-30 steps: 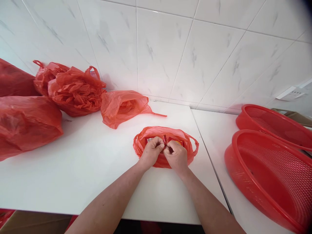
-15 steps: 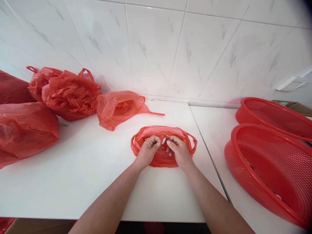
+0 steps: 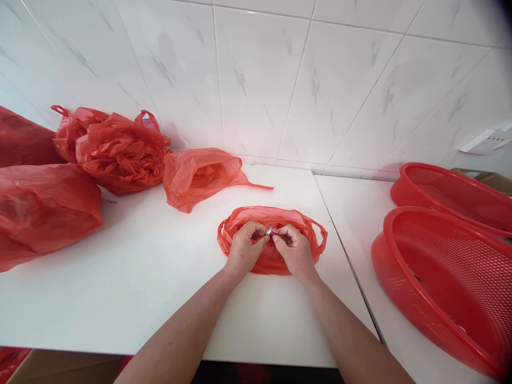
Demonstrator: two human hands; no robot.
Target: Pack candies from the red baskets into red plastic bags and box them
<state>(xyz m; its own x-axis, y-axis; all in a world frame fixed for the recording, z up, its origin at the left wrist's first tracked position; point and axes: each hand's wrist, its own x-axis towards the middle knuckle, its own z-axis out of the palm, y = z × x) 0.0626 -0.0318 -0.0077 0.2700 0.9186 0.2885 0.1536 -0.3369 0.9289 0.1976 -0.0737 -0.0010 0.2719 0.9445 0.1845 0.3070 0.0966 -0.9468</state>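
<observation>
Between my fingertips is a small shiny wrapper (image 3: 272,231), red and silver. My left hand (image 3: 247,246) pinches its left end, and my right hand (image 3: 295,248) pinches the right end. Both hands are over an open red plastic bag (image 3: 272,265) with loop handles, which lies on the white table (image 3: 160,298). What lies inside that bag is mostly hidden behind my hands. Whether the wrapper still encloses anything cannot be made out.
At the left stand several filled red plastic bags (image 3: 48,213). A smaller opened red bag (image 3: 204,178) lies near the tiled wall. Two red perforated baskets (image 3: 436,288) are at the right, the nearer one with a few small bits inside. A seam (image 3: 348,250) runs between the tables.
The wrapper has turned between my fingers and looks more crumpled, with my fingertips closer together. The whole view has shifted slightly; bags and baskets stay in place.
</observation>
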